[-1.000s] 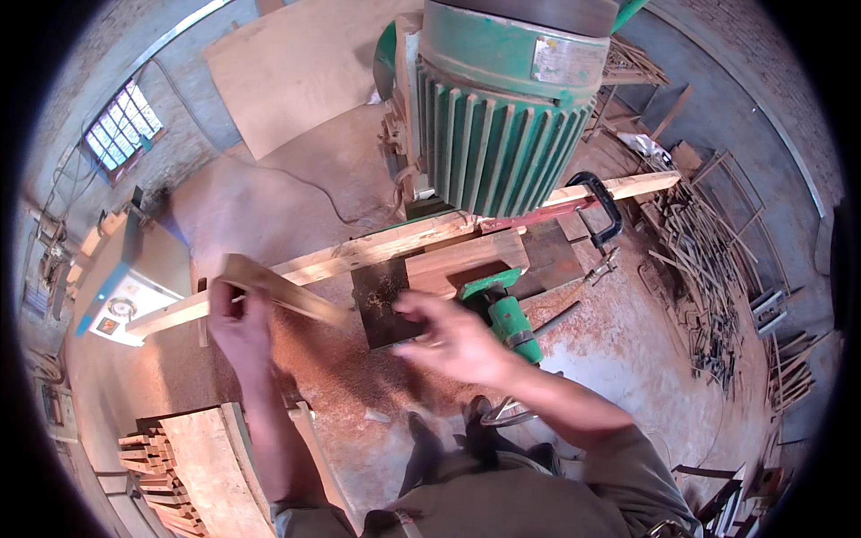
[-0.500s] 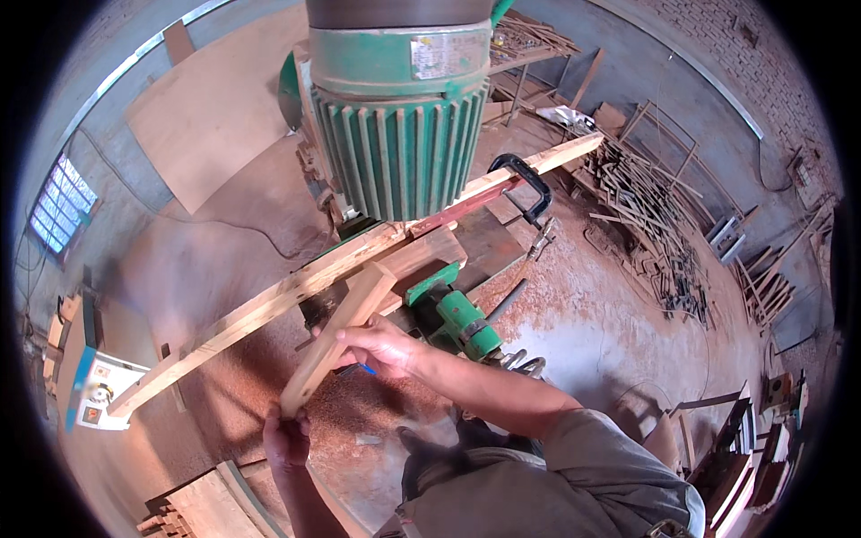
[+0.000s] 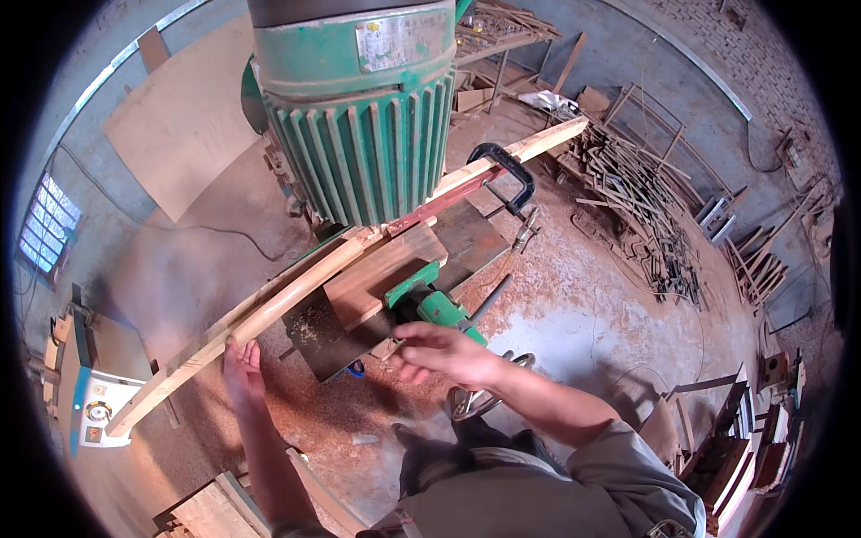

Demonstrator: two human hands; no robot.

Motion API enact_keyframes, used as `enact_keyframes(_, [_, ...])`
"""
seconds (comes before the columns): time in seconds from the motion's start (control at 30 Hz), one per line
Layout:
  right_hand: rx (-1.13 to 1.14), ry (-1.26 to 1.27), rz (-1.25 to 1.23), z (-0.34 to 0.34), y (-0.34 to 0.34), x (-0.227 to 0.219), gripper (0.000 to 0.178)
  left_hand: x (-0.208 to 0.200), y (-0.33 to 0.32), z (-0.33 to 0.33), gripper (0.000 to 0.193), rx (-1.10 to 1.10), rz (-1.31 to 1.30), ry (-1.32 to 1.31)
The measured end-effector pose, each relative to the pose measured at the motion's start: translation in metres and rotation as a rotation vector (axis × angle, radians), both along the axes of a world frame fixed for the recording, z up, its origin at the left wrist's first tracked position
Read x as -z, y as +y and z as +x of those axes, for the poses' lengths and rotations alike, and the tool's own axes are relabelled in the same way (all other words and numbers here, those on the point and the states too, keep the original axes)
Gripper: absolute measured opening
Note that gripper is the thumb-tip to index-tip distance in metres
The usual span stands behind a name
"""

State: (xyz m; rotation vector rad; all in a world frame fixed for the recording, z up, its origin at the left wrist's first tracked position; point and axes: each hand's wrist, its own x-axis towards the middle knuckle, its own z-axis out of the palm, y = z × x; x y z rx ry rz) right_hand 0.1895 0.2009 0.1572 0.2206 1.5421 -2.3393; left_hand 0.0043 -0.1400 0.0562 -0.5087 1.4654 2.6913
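Observation:
A short wooden bar [image 3: 300, 289] lies along the long pale wooden beam [image 3: 175, 386]. My left hand [image 3: 242, 369] has its fingers bent against the near end of the bar. To the right, my right hand [image 3: 441, 356] is beside the green screw clamp [image 3: 441, 309], its fingers apart and partly curled, with no bar in them. A small wood piece [image 3: 386, 348] is by its fingertips; whether they touch I cannot tell. The clamp's plate is against a wooden block [image 3: 386, 273] on the dark machine table [image 3: 309, 336].
A large green motor [image 3: 359, 134] hangs over the beam. A black C-clamp [image 3: 507, 175] grips the beam beside a red strip [image 3: 444, 204]. A white control box [image 3: 103, 408] stands at the beam's left end. Scrap sticks [image 3: 628, 197] are heaped at right; a handwheel [image 3: 466, 403] is below.
The short bar has gone from between both hands to lying along the long beam. My right hand has let go and moved right; my left hand has moved up and left.

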Motion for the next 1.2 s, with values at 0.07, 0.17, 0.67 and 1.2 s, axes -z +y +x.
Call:
enact_keyframes(0.07, [0.063,-0.010,-0.016,0.022,0.023,-0.014,0.039,0.009,-0.003,-0.013,0.042,0.039,-0.022,-0.043])
enact_keyframes(0.17, [0.180,-0.016,-0.101,0.053,0.055,-0.008,0.033,0.021,0.007,-0.024,0.041,0.004,-0.048,-0.071])
enact_keyframes(0.67, [0.515,0.056,0.006,0.092,0.123,0.011,0.023,0.036,0.068,-0.027,0.038,0.001,-0.129,-0.121])
enact_keyframes(1.2, [0.819,-0.019,-0.115,-0.016,0.122,0.029,0.041,0.049,0.069,-0.033,0.036,-0.036,-0.161,-0.179])
